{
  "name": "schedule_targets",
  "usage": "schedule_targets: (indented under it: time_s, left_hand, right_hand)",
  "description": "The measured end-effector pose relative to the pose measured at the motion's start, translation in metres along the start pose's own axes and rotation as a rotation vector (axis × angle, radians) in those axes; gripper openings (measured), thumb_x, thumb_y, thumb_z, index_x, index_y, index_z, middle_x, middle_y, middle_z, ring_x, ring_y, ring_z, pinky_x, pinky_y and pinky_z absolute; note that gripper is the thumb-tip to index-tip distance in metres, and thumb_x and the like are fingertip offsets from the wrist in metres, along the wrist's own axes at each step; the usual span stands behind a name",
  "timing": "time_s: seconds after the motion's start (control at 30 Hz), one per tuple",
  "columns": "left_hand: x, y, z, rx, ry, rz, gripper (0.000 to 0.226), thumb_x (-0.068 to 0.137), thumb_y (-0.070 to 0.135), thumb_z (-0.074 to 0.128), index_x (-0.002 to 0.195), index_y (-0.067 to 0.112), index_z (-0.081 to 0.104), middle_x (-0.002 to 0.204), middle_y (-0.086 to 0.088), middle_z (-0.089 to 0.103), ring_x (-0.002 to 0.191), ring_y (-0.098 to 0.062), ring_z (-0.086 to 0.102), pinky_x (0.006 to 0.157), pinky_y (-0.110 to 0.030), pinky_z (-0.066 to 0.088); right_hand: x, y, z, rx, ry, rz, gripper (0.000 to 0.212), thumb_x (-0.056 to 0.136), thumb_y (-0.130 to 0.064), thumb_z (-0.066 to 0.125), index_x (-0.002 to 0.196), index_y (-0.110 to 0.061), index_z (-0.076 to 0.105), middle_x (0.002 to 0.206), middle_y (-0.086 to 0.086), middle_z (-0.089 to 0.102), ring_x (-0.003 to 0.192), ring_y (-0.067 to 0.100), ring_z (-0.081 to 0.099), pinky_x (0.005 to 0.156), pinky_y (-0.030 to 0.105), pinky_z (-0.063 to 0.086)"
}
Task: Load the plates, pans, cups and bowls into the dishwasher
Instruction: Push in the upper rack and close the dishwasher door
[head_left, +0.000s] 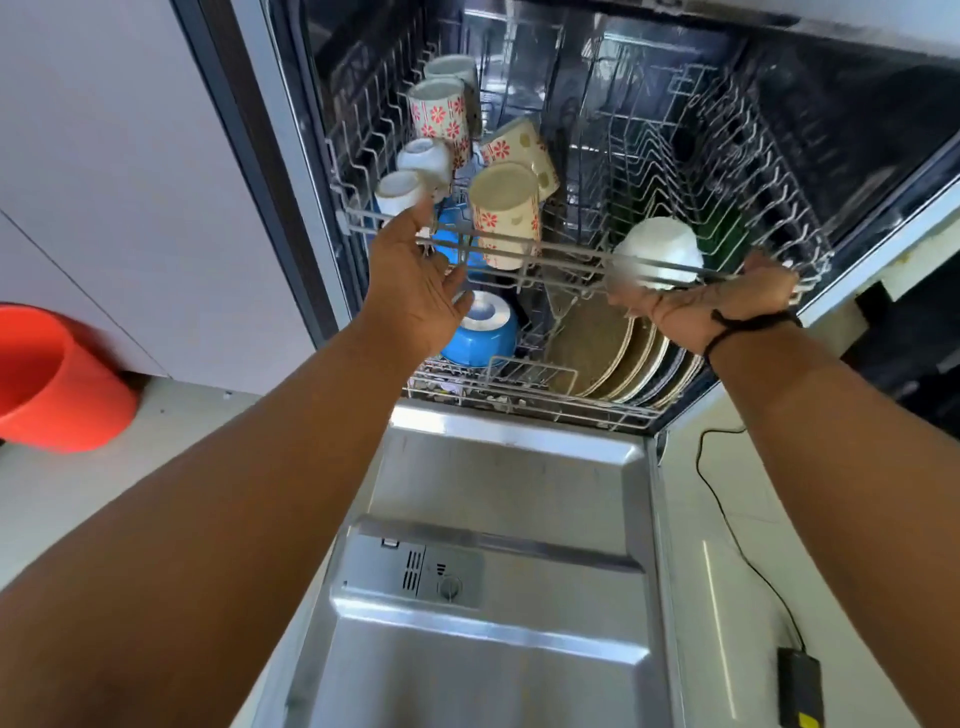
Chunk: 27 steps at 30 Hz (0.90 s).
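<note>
Bright, even daylight with wide-angle bend at the edges.

My forearms balloon along the lower corners; glare streaks the steel inner face of the open dishwasher door (498, 613), the dark tub at upper right stays dim, and the white upturned bowl (657, 249) smears with motion blur.

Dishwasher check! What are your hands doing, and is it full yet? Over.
Left hand open at upper rack front. Right hand gripping rack rail. Cups up top, plates and blue bowl below. Nothing blocking.
</note>
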<state>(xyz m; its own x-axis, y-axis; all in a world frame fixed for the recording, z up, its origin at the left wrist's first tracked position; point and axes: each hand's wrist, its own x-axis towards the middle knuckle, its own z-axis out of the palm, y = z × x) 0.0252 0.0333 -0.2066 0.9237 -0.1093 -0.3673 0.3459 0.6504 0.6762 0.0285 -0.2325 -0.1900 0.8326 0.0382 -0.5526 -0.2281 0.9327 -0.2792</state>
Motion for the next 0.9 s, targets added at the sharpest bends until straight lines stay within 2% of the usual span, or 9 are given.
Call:
schedule_targets:
  time_s: [0.1,0.2,0.27,0.4,0.47,0.6,0.67,0.73,0.9]
  left_hand:
    - [0.014,0.004,-0.004,0.017,-0.005,0.008,0.054,0.085,0.046,0.053,0.133,0.021,0.055,0.122,-0.003,0.058,0.098,-0.019,0.053,0.089,-0.034,0.036]
    - [0.026,0.008,0.001,0.047,-0.003,0.022,0.061,0.085,0.046,0.053,0.141,0.022,0.047,0.135,-0.003,0.055,0.114,-0.022,0.054,0.096,-0.035,0.038]
    - [0.032,0.009,0.007,0.075,0.011,0.017,0.058,0.087,0.047,0.052,0.139,0.021,0.050,0.143,-0.005,0.050,0.122,-0.023,0.049,0.102,-0.035,0.034]
    - [0.030,0.003,0.007,0.083,0.016,0.030,0.046,0.086,0.044,0.054,0.124,0.018,0.060,0.129,0.002,0.058,0.116,-0.021,0.054,0.098,-0.035,0.037]
    - [0.018,-0.005,-0.003,0.151,0.051,0.031,0.034,0.088,0.042,0.054,0.115,0.022,0.061,0.119,0.006,0.060,0.102,-0.016,0.054,0.088,-0.032,0.040]
    - [-0.018,-0.039,-0.050,0.262,0.154,-0.089,0.035,0.089,0.047,0.053,0.116,0.026,0.061,0.131,0.000,0.058,0.117,-0.019,0.052,0.093,-0.035,0.042]
    - [-0.051,-0.071,-0.082,0.257,0.209,-0.185,0.042,0.090,0.048,0.052,0.125,0.026,0.055,0.133,-0.002,0.055,0.117,-0.023,0.051,0.093,-0.037,0.043]
    - [-0.097,-0.108,-0.116,0.251,0.307,-0.307,0.045,0.093,0.044,0.050,0.134,0.026,0.049,0.138,-0.007,0.052,0.120,-0.027,0.049,0.101,-0.040,0.040]
    - [-0.242,-0.182,-0.194,0.126,0.554,-0.628,0.054,0.092,0.042,0.053,0.140,0.020,0.043,0.140,-0.010,0.051,0.127,-0.032,0.047,0.107,-0.044,0.036]
  right_hand:
    - [0.016,0.005,0.004,-0.112,0.023,-0.090,0.087,0.093,-0.068,0.015,0.147,0.000,0.021,0.147,0.040,0.017,0.122,0.054,0.040,0.050,0.044,0.056]
    - [0.036,-0.004,0.001,-0.256,0.015,-0.090,0.087,0.093,-0.068,0.010,0.125,0.005,0.046,0.108,0.035,0.056,0.082,0.043,0.067,0.076,0.025,0.057]
    - [0.044,-0.007,0.003,-0.284,0.052,-0.088,0.081,0.096,-0.063,0.010,0.129,0.000,0.050,0.110,0.028,0.060,0.071,0.037,0.069,0.070,0.023,0.058]
    - [0.045,-0.007,0.003,-0.349,0.096,-0.087,0.089,0.091,-0.070,0.012,0.146,-0.002,0.029,0.145,0.033,0.033,0.093,0.042,0.064,0.099,0.025,0.048]
    - [0.032,0.000,-0.011,-0.331,0.113,-0.098,0.088,0.089,-0.073,0.020,0.148,-0.009,0.027,0.148,0.028,0.034,0.071,0.039,0.069,0.062,0.038,0.060]
    - [-0.006,0.027,-0.073,-0.403,0.246,-0.091,0.084,0.089,-0.074,0.017,0.148,-0.016,0.031,0.148,0.017,0.038,0.120,0.038,0.052,0.048,0.032,0.054]
    - [-0.031,0.050,-0.124,-0.440,0.367,-0.064,0.077,0.092,-0.071,0.017,0.134,-0.014,0.045,0.138,0.016,0.047,0.123,0.037,0.049,0.068,0.039,0.056]
    - [-0.067,0.080,-0.181,-0.476,0.507,0.008,0.076,0.093,-0.069,0.020,0.140,-0.013,0.040,0.145,0.017,0.041,0.129,0.042,0.042,0.095,0.050,0.045]
    - [-0.178,0.155,-0.297,-0.536,0.741,0.248,0.081,0.088,-0.073,0.026,0.140,-0.013,0.041,0.144,0.017,0.042,0.120,0.044,0.047,0.090,0.049,0.045]
